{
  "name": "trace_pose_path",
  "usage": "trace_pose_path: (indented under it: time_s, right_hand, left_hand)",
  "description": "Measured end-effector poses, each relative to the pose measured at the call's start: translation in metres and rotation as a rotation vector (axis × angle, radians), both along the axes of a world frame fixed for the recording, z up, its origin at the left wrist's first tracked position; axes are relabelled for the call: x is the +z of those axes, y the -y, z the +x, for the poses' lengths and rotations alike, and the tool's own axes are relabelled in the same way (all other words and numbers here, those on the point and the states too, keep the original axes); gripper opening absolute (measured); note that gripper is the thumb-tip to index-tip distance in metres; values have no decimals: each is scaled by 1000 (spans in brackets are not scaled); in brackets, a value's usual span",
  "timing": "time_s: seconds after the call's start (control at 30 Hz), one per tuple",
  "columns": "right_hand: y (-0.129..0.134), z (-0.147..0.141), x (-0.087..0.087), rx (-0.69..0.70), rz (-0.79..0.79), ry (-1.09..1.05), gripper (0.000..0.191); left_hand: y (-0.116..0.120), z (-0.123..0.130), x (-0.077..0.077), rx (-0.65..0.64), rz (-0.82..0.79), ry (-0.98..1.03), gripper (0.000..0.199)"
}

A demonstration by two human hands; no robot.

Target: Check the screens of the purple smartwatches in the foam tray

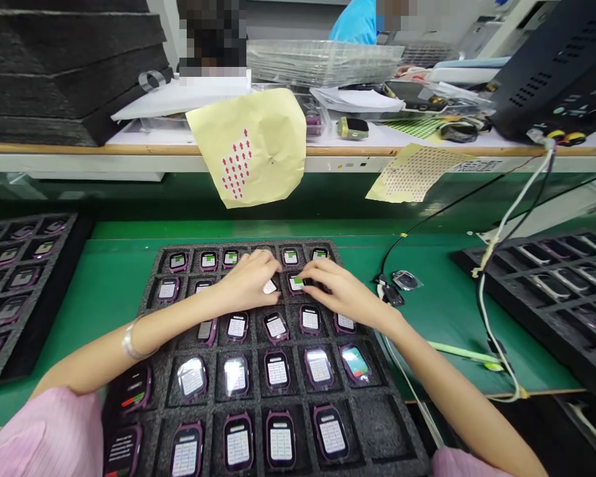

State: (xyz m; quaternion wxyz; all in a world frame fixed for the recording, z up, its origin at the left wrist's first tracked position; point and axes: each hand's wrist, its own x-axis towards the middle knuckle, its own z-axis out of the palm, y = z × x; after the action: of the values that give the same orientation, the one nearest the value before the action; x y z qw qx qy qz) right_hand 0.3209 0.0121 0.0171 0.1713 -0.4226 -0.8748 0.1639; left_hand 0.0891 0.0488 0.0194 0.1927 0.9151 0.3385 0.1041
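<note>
Evidently, both hands are at work over a black foam tray (298, 344) on the green counter (228, 230), bearings here being taken from the tray's centre. The left hand (259, 277), at 12 o'clock, has its grip partly closed, thumb and fingers curved about a tilted smartwatch (269, 287) with a lit screen; fingers cover part of it, and whether it is held firmly cannot be determined. The right hand (328, 283), toward 1 o'clock, shows thumb and fingers parted, fingertips at the right edge of a green-and-white-screened smartwatch (296, 283), which sits in its pocket just beside the first; no firm hold can be confirmed. Other purple-framed watches (277, 370) occupy surrounding pockets, most showing pale grids. One teal-screened watch (356, 362) lies near 3 o'clock; two dark-screened units (135, 389) lie toward 8 o'clock. Further trays of parts stand at 10 o'clock (22, 285) and 2 o'clock (556, 275). A wrapped round item (406, 280) rests beside cable connectors (390, 291) toward 2 o'clock. Beyond, at 12 o'clock, a yellow sheet (278, 156) with red arrows hangs from a loaded shelf (338, 151).
</note>
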Motion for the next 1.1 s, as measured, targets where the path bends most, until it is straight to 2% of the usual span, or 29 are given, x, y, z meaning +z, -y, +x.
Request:
trace_pose_path:
  time_s: [0.1,0.2,0.37,0.57,0.63,0.67,0.8,0.87,0.97,1.1]
  right_hand:
    - [-12,-29,-4,138,3,102,28]
    - [-28,-51,-6,190,-57,244,41]
    - [-43,-64,1,203,-110,306,47]
    - [-41,-59,-1,148,-123,222,41]
    - [-37,-56,0,104,-163,103,40]
    - [-34,-56,2,79,-241,-23,42]
    - [-20,-60,14,-10,-794,-753,49]
    - [-14,-67,20,-51,-940,-975,49]
    - [-9,-79,23,-131,-996,-1107,51]
    - [-4,-87,23,-132,-931,-1112,58]
  left_hand:
    - [3,-35,11,46,21,-227,24]
    - [6,-53,8,109,3,-302,21]
    - [3,-53,-9,141,-17,-221,26]
    - [-5,-62,-19,139,-62,-21,31]
    - [-5,-68,-18,185,-186,178,34]
    - [-4,-71,-16,225,-303,323,38]
    - [2,-74,3,340,-806,895,46]
    - [7,-73,13,353,-963,1072,42]
    - [13,-71,20,390,-1169,1241,37]
    - [19,-74,21,406,-1272,1304,39]
